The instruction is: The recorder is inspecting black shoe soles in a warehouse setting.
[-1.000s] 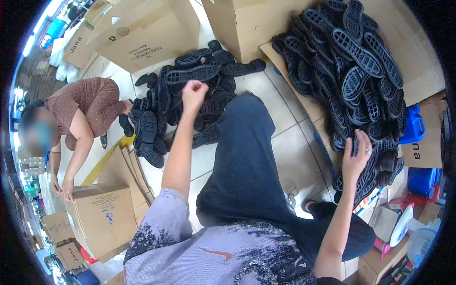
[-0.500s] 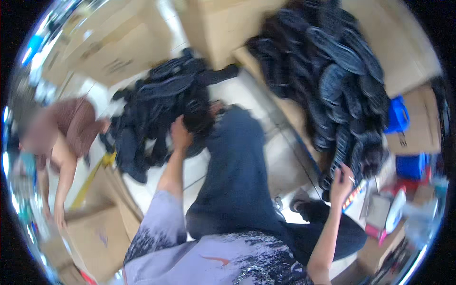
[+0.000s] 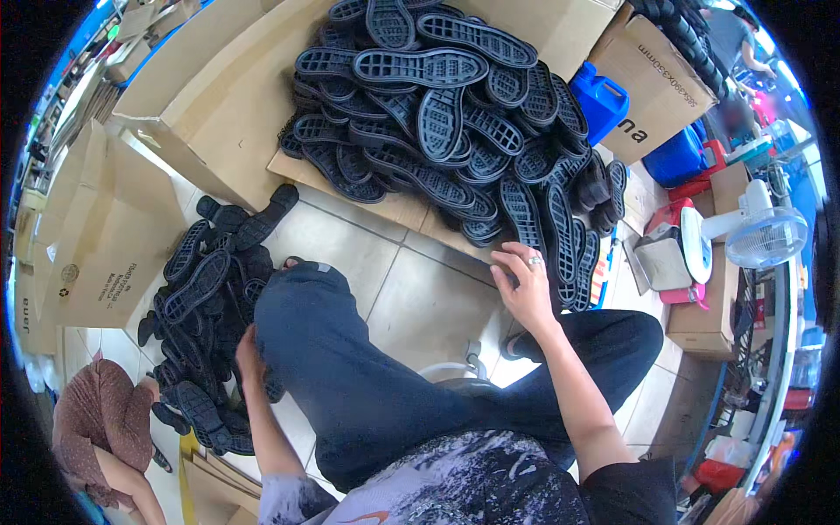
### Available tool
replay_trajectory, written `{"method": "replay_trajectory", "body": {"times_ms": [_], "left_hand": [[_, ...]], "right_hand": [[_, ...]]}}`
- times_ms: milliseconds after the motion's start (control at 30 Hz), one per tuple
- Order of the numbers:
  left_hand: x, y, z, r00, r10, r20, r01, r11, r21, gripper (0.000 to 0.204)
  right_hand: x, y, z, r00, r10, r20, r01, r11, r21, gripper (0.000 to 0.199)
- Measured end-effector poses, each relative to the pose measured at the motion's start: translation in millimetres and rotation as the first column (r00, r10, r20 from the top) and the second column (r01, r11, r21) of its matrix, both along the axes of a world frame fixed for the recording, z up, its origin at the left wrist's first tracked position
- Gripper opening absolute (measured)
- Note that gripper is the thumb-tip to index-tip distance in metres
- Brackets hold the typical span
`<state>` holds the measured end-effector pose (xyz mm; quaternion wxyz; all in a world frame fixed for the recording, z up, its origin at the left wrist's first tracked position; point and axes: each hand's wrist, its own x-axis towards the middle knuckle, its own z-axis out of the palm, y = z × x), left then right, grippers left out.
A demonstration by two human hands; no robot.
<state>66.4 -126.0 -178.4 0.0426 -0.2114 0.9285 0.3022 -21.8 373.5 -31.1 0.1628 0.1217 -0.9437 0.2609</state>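
Note:
A big heap of black shoe soles [image 3: 420, 68], their undersides moulded in a grid pattern, is piled on flattened cardboard ahead of me. My right hand [image 3: 525, 284], with a ring on one finger, is at the heap's near edge, close to an upright sole [image 3: 521, 214]. Its fingers are apart and nothing shows between them. A second, looser pile of black soles [image 3: 197, 284] lies on the tiled floor to my left. My left hand [image 3: 250, 357] reaches down beside that pile, along my bent knee. The knee and the dark soles hide its fingers.
Large cardboard boxes [image 3: 197, 131] border the heap. At right are a blue jug [image 3: 599, 101], a white fan [image 3: 761, 227] and a carton [image 3: 704, 302]. A crouching person [image 3: 105, 411] is at lower left, beside folded cardboard [image 3: 214, 494].
My view has swung, bringing the big heap to the middle. My right hand has come off the sole it was touching. The left hand has dropped lower beside my knee.

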Motion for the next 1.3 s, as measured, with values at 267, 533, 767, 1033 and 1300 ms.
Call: {"method": "replay_trajectory", "body": {"times_ms": [267, 533, 767, 1033, 1300], "left_hand": [[78, 28, 223, 0.817, 0.297, -0.495, -0.259, 0.955, 0.146, 0.035], [24, 215, 276, 0.708, -0.175, -0.685, 0.366, 0.919, 0.144, 0.036], [9, 261, 247, 0.768, -0.267, -0.581, 0.49, 0.83, 0.267, 0.051], [37, 261, 227, 0.716, -0.526, -0.458, 0.694, 0.468, 0.547, 0.087], [47, 255, 235, 0.564, -0.609, -0.558, 0.826, 0.431, 0.365, 0.091]], "right_hand": [[19, -71, 65, 0.911, 0.387, 0.141, -0.218, 0.743, -0.632, 0.024], [61, -119, 119, 0.768, 0.639, 0.046, -0.201, 0.309, -0.93, 0.044], [48, -71, 91, 0.963, 0.259, 0.078, -0.051, 0.459, -0.887, 0.039], [8, -41, 58, 0.891, 0.425, 0.161, 0.258, -0.179, -0.95, 0.047], [3, -40, 12, 0.77, 0.59, 0.243, 0.56, -0.442, -0.7, 0.031]]}}
